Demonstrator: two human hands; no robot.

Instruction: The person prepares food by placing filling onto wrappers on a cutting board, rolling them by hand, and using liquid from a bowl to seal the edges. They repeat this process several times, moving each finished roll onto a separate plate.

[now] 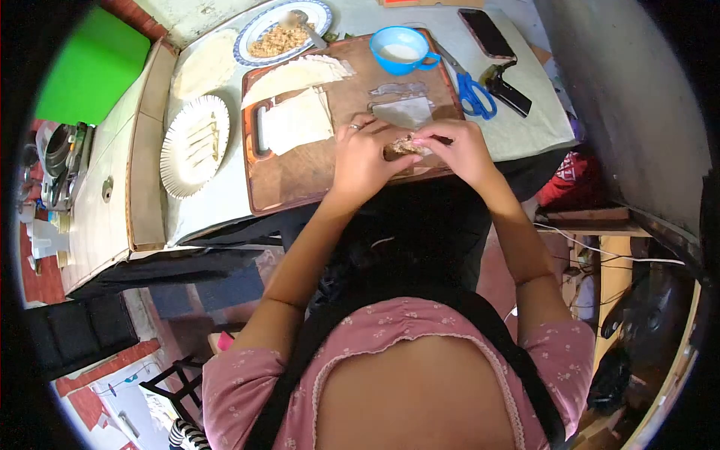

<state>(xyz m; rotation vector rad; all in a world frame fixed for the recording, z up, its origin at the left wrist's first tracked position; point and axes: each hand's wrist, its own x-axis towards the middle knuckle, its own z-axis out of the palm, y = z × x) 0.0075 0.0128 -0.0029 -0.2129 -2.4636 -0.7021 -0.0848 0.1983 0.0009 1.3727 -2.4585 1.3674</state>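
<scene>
My left hand (pixel 367 156), with a ring on one finger, curls around one side of a small clump of crumbly filling (pixel 405 145) over the cutting board's near edge. From the other side, my right hand (pixel 461 148) pinches the same clump. Just beyond my fingers, a white square wrapper (pixel 405 112) lies on the wooden cutting board (pixel 292 187). A stack of square wrappers (pixel 296 121) sits to the left, partly over the board's handle slot. Behind it are pale curved dough trimmings (pixel 300 77). Whether any wrapper is under the clump is hidden by my fingers.
A blue cup (pixel 403 50) of white liquid stands on the board's far side. Blue-handled scissors (pixel 476 97) and a phone (pixel 486 34) lie right. A patterned plate (pixel 281 37) holds filling and a spoon; a paper plate (pixel 196 146) at left holds several thin rolls.
</scene>
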